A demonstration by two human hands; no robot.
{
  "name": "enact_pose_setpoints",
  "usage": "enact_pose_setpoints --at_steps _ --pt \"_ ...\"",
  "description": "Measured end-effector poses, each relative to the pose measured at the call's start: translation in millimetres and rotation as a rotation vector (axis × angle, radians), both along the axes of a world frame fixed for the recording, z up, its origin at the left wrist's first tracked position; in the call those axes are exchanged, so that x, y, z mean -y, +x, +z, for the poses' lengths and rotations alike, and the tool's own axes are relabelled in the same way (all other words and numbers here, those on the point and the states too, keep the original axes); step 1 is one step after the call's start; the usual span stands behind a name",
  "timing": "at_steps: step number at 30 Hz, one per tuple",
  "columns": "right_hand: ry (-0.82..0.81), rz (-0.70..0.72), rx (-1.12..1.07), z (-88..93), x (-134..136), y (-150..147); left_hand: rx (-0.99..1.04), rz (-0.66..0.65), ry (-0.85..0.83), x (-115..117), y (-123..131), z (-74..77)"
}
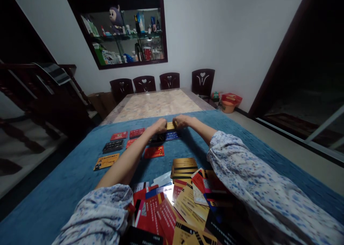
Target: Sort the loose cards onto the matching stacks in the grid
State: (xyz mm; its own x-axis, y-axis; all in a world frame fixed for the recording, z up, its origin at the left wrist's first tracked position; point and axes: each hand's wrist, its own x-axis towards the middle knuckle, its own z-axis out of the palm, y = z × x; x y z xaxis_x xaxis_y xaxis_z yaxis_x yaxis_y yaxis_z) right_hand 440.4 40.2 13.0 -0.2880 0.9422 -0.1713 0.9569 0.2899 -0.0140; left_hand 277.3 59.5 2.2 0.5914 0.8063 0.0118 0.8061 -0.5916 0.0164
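Note:
Both hands reach out over the blue cloth, with a gold card (171,125) between them. My left hand (160,125) is closed on the card's left end, and my right hand (182,121) is closed on its right end. Just below the gold card lies a blue card (172,135). Red cards (154,152), black cards (113,145) and an orange card (106,162) lie to the left, partly behind my left forearm. Nearer to me is a small stack of gold cards (184,166), above a large loose heap of mixed cards (152,214).
The blue cloth (67,177) covers the near part of a marble-patterned table (158,101). Dark chairs (203,81) stand at its far end. A red and orange container (228,104) sits on the floor at the right. Wall shelves (126,35) hold bottles and a plush toy.

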Motion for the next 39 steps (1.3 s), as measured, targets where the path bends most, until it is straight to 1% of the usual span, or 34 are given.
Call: enact_pose_setpoints --at_steps 7,13,24,39 --pt "-0.018 0.007 0.013 -10.2 -15 -5 -0.031 0.010 -0.034 -11 1 -7.8" --pt "-0.046 0.005 0.016 -11.7 -19 -6 -0.075 0.012 -0.044 -13 1 -12.3" --pt "-0.112 -0.031 0.050 -8.6 -19 -13 -0.222 0.020 -0.018 -9 10 -9.5" --pt "-0.137 -0.027 0.030 -10.9 -23 -8 -0.276 0.031 -0.043 -7 13 -9.0"
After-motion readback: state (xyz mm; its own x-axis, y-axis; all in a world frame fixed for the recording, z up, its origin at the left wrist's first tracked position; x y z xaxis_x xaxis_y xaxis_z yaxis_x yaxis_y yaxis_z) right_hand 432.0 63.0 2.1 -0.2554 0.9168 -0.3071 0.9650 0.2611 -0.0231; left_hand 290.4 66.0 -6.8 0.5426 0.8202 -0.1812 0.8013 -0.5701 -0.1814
